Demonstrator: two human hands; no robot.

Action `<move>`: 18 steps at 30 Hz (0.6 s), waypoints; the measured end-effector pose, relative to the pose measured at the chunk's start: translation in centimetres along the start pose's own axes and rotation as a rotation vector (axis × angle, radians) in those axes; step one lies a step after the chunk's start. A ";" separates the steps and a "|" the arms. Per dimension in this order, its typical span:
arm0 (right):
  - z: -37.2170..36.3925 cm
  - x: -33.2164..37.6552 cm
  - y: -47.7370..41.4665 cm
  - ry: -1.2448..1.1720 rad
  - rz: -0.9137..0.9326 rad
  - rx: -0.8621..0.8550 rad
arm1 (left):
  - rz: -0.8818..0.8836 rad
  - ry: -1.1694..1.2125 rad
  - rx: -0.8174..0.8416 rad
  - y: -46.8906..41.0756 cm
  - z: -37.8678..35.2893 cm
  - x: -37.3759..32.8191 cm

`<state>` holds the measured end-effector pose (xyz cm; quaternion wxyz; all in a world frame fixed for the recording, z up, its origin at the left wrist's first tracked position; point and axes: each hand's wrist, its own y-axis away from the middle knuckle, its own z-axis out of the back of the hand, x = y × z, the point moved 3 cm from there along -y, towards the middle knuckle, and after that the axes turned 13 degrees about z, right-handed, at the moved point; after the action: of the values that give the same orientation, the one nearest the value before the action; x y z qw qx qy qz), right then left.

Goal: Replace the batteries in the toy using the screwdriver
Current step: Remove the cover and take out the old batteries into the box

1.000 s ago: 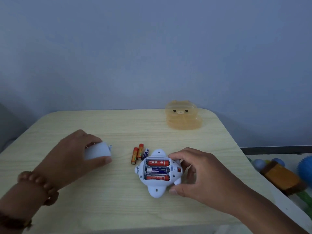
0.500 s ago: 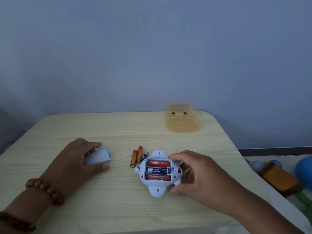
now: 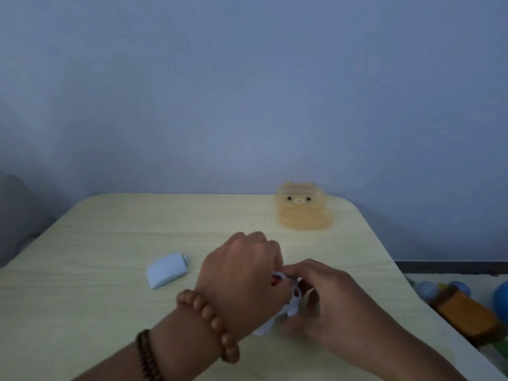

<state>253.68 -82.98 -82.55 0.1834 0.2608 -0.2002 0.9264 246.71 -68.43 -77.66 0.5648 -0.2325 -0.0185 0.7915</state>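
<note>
The white toy [image 3: 292, 303] sits on the table between both hands, mostly hidden, and it looks tipped up. My right hand [image 3: 327, 295] grips it from the right, thumb and fingers curled around its body. My left hand [image 3: 242, 273] reaches across over the toy's battery bay, knuckles up, its fingertips hidden behind the hand. The red end of one battery [image 3: 275, 279] peeks out between the two hands. The pale blue battery cover [image 3: 166, 273] lies alone on the table to the left. No screwdriver is visible, and the loose batteries are hidden under my left hand.
A translucent orange bear-shaped box [image 3: 302, 209] stands at the back right of the wooden table [image 3: 110, 312]. Beyond the table's right edge, toys lie on the floor: an orange block [image 3: 464, 312] and blue balls [image 3: 427, 290].
My left hand let go of the battery cover, left it on the table and moved right onto the toy. My right hand stayed on the toy.
</note>
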 end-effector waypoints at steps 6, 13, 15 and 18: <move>-0.2 -0.1 0.1 -0.001 0.002 -0.002 | 0.035 0.089 0.072 -0.7 -0.9 0.7; -0.3 -0.1 0.0 -0.005 -0.008 0.003 | 0.045 0.114 0.021 -0.4 -1.7 1.4; -0.3 0.0 0.0 -0.002 -0.001 0.004 | 0.051 0.116 0.006 -0.3 -2.1 1.6; -0.5 -0.2 0.0 -0.018 0.010 0.006 | 0.059 0.134 0.002 -0.3 -2.8 1.7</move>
<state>253.61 -82.81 -83.06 0.1760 0.2688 -0.2006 0.9255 247.64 -67.46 -80.69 0.5416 -0.2847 0.0268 0.7905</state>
